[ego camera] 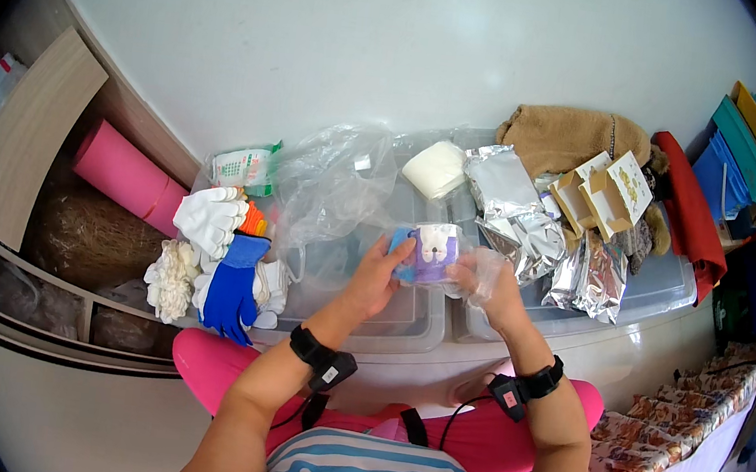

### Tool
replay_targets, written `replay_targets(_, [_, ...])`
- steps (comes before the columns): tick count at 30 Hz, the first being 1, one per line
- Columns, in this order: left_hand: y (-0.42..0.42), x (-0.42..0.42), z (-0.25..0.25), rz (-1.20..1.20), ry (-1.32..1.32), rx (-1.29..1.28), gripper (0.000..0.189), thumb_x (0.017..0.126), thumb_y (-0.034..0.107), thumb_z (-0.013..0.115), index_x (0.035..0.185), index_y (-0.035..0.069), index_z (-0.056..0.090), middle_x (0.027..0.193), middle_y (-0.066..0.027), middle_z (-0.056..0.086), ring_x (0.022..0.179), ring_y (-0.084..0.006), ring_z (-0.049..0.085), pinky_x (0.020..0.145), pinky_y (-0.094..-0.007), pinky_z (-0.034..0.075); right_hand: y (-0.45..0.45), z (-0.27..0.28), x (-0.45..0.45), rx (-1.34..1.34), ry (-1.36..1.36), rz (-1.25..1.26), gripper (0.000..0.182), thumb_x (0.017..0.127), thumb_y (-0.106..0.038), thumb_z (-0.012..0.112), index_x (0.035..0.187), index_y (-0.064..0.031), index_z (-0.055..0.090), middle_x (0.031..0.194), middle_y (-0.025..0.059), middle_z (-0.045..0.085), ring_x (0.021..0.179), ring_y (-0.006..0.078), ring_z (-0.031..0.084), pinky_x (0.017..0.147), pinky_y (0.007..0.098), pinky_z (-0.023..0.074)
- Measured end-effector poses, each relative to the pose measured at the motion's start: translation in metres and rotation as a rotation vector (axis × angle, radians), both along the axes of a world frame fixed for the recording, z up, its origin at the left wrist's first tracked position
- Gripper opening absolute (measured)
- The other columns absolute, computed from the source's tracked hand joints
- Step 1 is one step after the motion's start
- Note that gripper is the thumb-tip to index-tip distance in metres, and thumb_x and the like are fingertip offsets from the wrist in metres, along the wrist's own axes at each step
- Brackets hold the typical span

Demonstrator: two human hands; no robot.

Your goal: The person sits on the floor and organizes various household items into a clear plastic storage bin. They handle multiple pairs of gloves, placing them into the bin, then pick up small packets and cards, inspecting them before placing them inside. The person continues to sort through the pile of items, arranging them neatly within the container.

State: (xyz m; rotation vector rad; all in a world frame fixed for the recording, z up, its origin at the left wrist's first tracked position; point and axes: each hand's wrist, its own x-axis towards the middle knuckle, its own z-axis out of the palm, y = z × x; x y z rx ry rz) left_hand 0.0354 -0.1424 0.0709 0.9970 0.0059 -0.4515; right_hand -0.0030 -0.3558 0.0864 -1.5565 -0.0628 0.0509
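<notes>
Both hands are raised over clear plastic storage boxes, with a small purple pack (437, 252) between them. A white bear figure decorates its front, and a blue part shows at its left end. Clear film seems to cover it. My left hand (379, 274) grips the blue end, thumb on top. At the other end, the fingers of my right hand (493, 291) pinch the pack's edge. Crumpled clear plastic (487, 272) hangs about the right fingers; whether it belongs to the pack I cannot tell. A white roll (435, 169) lies just beyond the pack.
Silver foil pouches (522, 241), open cardboard boxes (607, 194) and a brown fleece item (561, 138) lie to the right. White gloves (210, 218), a blue glove (234, 290) and a clear plastic bag (335, 183) are leftward. A pink roll (129, 172) leans beside the cabinet.
</notes>
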Motion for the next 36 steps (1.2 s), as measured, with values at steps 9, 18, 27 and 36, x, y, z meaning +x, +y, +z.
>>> replay_targets(9, [-0.007,-0.006,0.005,-0.081,-0.040,-0.036,0.041,0.094,0.021,0.064,0.128,0.008,0.045,0.117,-0.0060,0.060,0.098,-0.0167,0.063,0.077,-0.0341,0.057,0.011,-0.006,-0.003,0.479,0.184,-0.196,0.029,0.082,-0.023,0.080,0.095,-0.0004,0.067,0.084,0.0037,0.067,0.072,0.0106,0.059,0.064,0.0250,0.0461])
replay_targets(18, [-0.018,-0.011,0.003,-0.003,-0.026,-0.073,0.044,0.090,0.012,0.068,0.127,0.010,0.045,0.117,-0.0044,0.060,0.099,-0.0166,0.063,0.080,-0.0338,0.056,0.019,-0.007,-0.004,0.193,0.122,-0.168,0.027,0.087,-0.025,0.076,0.099,-0.0031,0.067,0.085,0.0000,0.063,0.077,0.0081,0.056,0.067,0.0260,0.0456])
replay_targets(27, [-0.029,-0.016,0.013,0.134,-0.187,-0.028,0.054,0.086,0.011,0.072,0.132,0.008,0.044,0.124,-0.0043,0.058,0.111,-0.0179,0.059,0.095,-0.0364,0.049,0.014,0.001,-0.004,-0.027,-0.140,-0.116,0.021,0.085,-0.019,0.074,0.096,-0.0014,0.068,0.085,0.0017,0.066,0.074,0.0103,0.058,0.067,0.0271,0.0480])
replay_targets(36, [-0.046,-0.016,0.047,0.182,-0.336,-0.109,0.073,0.078,-0.002,0.076,0.136,0.006,0.034,0.129,-0.0092,0.051,0.122,-0.0203,0.050,0.104,-0.0366,0.043,0.025,0.033,-0.009,0.037,-0.302,-0.268,0.023,0.080,-0.022,0.081,0.079,-0.0025,0.069,0.089,0.0043,0.061,0.078,0.0156,0.059,0.068,0.0308,0.0480])
